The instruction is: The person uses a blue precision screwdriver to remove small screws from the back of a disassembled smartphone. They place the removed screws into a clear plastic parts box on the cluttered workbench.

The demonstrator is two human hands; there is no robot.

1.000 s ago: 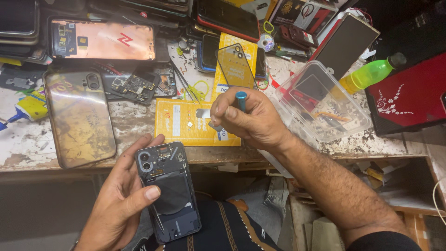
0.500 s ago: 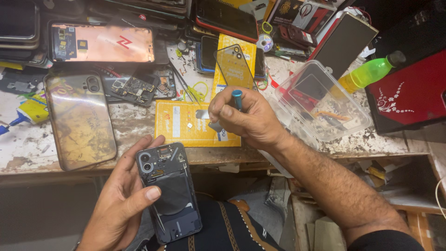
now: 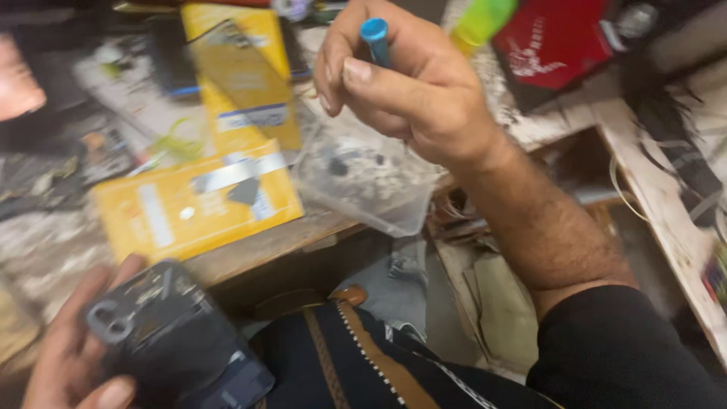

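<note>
The right hand (image 3: 394,83) has lifted off the yellow card (image 3: 193,204) and risen above the clear tray (image 3: 363,178), fingers pinching a blue-capped tool (image 3: 375,38); the left hand (image 3: 72,356) still grips the dark phone (image 3: 170,341) low over the lap; the tool looks ready for the phone.

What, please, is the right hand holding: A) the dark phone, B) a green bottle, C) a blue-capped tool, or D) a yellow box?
C: the right hand is closed around a thin tool with its blue cap poking out above the fingers, while the dark phone sits in the left hand.
</note>
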